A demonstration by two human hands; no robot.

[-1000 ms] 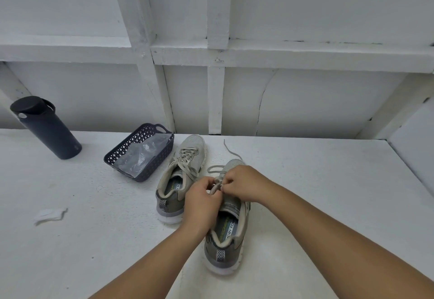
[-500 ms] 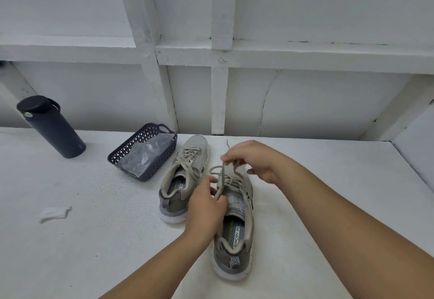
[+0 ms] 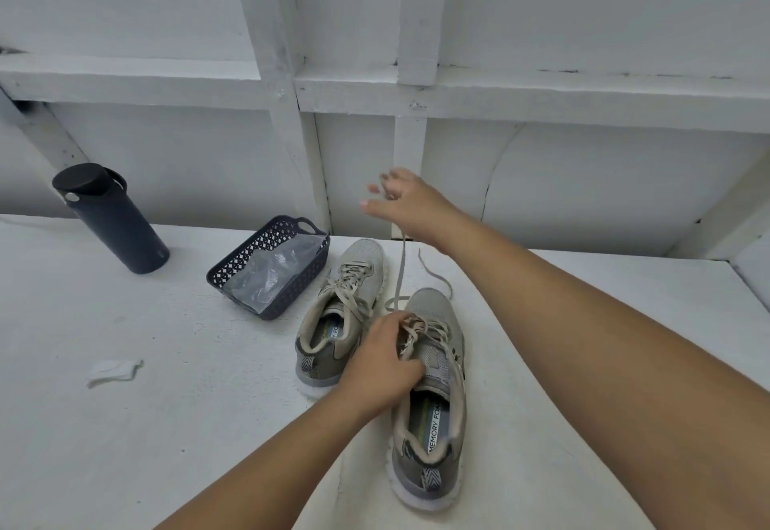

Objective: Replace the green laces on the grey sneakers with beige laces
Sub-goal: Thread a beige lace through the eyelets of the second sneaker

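Above the near sneaker (image 3: 433, 396), your right hand (image 3: 410, 206) pinches the lace (image 3: 401, 267) taut, while your left hand (image 3: 381, 367) grips its eyelets.

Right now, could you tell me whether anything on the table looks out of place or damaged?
A crumpled white scrap lies loose on the table, apart from the shoes, like stray litter. The wall panel behind has a curved crack. The bottle stands upright; nothing is spilled.
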